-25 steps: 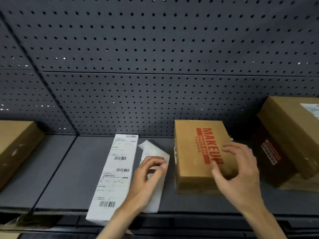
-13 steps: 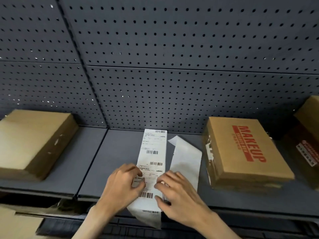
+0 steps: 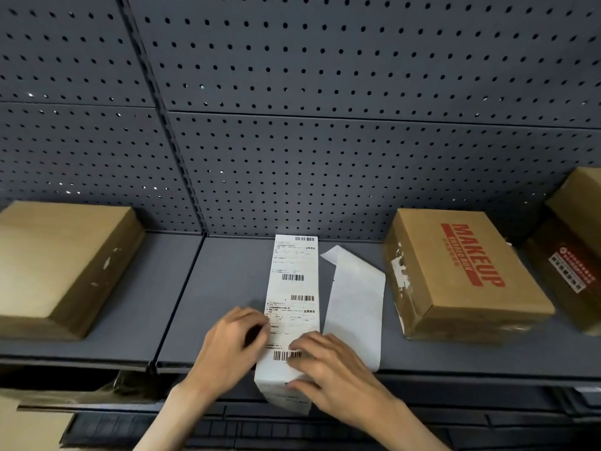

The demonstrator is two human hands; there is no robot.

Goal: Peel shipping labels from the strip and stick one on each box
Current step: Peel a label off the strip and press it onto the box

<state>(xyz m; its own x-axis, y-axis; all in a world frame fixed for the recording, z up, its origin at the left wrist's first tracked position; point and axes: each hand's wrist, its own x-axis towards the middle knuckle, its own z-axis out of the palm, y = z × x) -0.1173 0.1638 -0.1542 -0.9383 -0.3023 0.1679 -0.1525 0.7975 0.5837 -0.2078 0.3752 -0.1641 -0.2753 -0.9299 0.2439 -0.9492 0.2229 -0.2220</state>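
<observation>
We hold the label strip (image 3: 292,304) flat on the shelf (image 3: 227,288): left hand (image 3: 227,349) pinches its left edge, right hand (image 3: 328,369) presses near the barcode. Peeling too fast risks tearing or creasing the label, leaving the MAKEUP box (image 3: 461,271) unlabelled.

Matt cardboard boxes (image 3: 461,271); smooth paper label strip (image 3: 292,288); matt perforated metal backboard (image 3: 325,76).
</observation>
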